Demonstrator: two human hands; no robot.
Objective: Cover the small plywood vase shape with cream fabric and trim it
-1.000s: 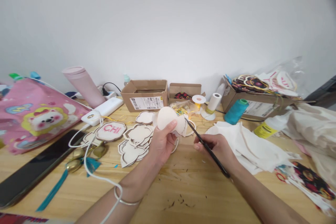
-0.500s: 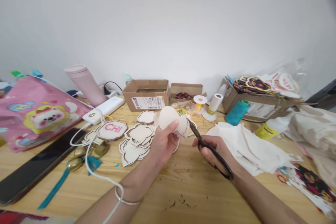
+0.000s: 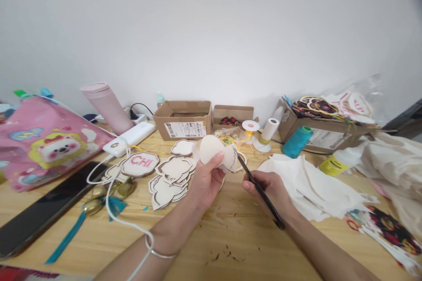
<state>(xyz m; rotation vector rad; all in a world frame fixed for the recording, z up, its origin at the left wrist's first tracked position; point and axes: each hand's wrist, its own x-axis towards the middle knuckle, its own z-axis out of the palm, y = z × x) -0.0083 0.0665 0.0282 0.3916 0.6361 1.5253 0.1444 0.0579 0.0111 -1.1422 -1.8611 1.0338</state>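
My left hand (image 3: 211, 178) is closed on a cream rounded cut-out piece (image 3: 211, 149), thumb on its face and fingers behind. Pale fabric with a ruffled edge shows at the piece's right side. A pair of black thread snips (image 3: 263, 195) lies in my right hand (image 3: 268, 189), its handle end pointing back toward my wrist. Their dark tip is at the right edge of the cream piece; whether it touches, I cannot tell. Left of my left hand lie several wooden cloud-shaped frames (image 3: 169, 189) and a plaque lettered CHI (image 3: 140, 163).
Cardboard boxes (image 3: 184, 118) stand along the wall, with thread spools (image 3: 298, 140) and a glue bottle (image 3: 339, 160) to the right. White cloth (image 3: 313, 189) lies beside my right hand. A white cable (image 3: 128, 224) crosses my left forearm. A phone (image 3: 46, 206) is at left.
The snips have turned in my right hand, so their arms look closer together and their back end sits lower and further left. My left hand with the cream piece has hardly moved.
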